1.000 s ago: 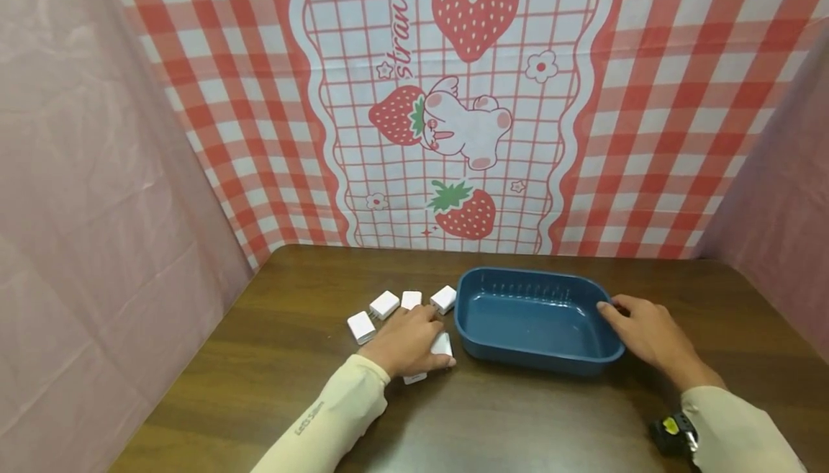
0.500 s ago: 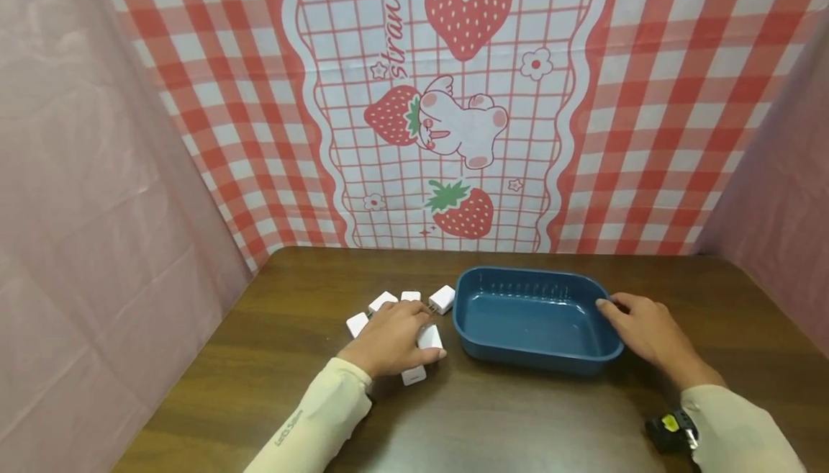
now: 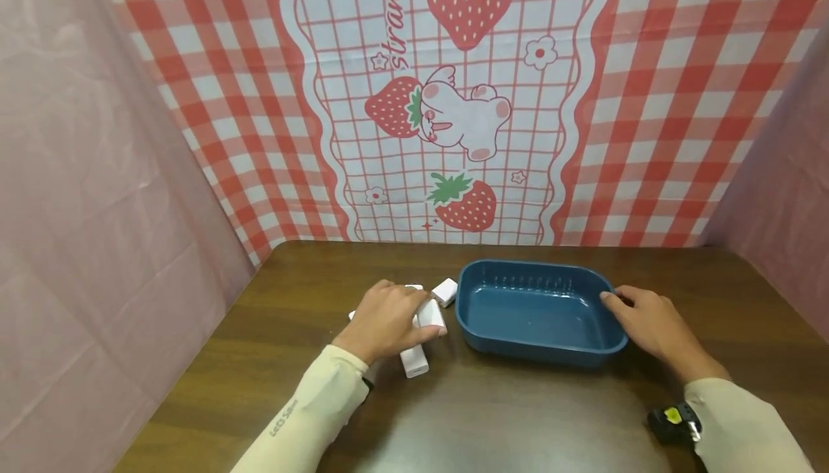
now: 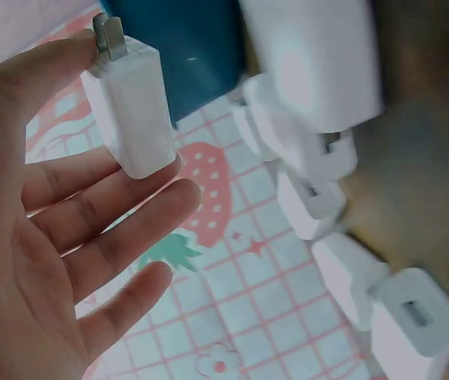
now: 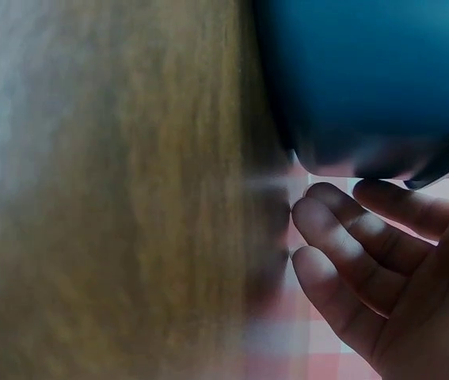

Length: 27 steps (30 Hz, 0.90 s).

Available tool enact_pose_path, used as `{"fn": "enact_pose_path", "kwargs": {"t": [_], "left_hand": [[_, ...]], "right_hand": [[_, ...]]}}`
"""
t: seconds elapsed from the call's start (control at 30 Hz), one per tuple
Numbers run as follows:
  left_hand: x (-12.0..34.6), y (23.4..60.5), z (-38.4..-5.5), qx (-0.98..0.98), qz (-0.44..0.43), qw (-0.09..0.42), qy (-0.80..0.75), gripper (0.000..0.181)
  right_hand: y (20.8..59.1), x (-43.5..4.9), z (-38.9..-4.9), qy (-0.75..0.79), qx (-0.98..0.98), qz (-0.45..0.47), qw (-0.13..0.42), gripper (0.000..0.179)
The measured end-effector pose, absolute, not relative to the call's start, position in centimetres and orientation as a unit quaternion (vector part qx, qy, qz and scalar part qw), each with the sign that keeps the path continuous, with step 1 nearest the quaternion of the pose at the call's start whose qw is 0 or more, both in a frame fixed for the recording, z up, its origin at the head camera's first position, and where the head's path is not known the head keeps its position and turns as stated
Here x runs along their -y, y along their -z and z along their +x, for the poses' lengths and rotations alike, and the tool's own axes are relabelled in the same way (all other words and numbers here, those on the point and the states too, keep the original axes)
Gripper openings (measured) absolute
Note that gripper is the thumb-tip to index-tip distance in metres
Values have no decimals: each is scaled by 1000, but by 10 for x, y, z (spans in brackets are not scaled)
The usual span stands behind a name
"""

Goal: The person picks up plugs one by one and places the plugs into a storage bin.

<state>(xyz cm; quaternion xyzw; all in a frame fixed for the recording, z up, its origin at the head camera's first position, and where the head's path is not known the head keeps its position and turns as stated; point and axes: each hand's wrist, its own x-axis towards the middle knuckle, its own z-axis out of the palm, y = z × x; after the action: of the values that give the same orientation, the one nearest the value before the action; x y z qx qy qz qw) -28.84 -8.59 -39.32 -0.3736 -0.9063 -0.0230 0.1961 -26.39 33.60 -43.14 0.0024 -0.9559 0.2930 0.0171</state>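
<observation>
Between the thumb and fingers of my left hand (image 3: pixel 383 320) is a white plug charger (image 3: pixel 432 317), pinched. The left wrist view shows the thumb at the metal prongs of this charger (image 4: pixel 133 111) and fingertips at its opposite end, off the table. Several more white chargers lie beneath and around that hand, partly hidden by it, including one nearer the front (image 3: pixel 414 363) and one by the basin's left wall, a charger (image 3: pixel 445 291) on its side. My right hand (image 3: pixel 660 332) holds the right rim of a blue basin (image 3: pixel 540 354), thumb over the edge, fingers outside.
The brown wooden table (image 3: pixel 518 422) runs back to a red checked strawberry cloth (image 3: pixel 466 98). Pinkish curtains (image 3: pixel 97 170) hang at both sides. A small black device (image 3: pixel 670 422) sits at the right wrist.
My left hand has lifted the pinched charger and drawn it slightly left, away from the basin. My right hand stays on the basin's rim. The head view has shifted slightly.
</observation>
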Motion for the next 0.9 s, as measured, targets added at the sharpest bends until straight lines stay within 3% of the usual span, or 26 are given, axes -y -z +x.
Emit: {"fn": "enact_pose_path", "kwargs": {"t": [0.33,0.6,0.9], "left_hand": [[54,367,-298,916,-364,164,44,57],[20,370,-313,908,-382,162,49,54],[-1,378,-320,912,-384,140,43,48]], "right_hand": [[431,-336,-263,-308,951,-1,7,76],[431,-338,-264,-290,957,3,26,74],[430,-339,-265,-247,969,-1,3,79]]}}
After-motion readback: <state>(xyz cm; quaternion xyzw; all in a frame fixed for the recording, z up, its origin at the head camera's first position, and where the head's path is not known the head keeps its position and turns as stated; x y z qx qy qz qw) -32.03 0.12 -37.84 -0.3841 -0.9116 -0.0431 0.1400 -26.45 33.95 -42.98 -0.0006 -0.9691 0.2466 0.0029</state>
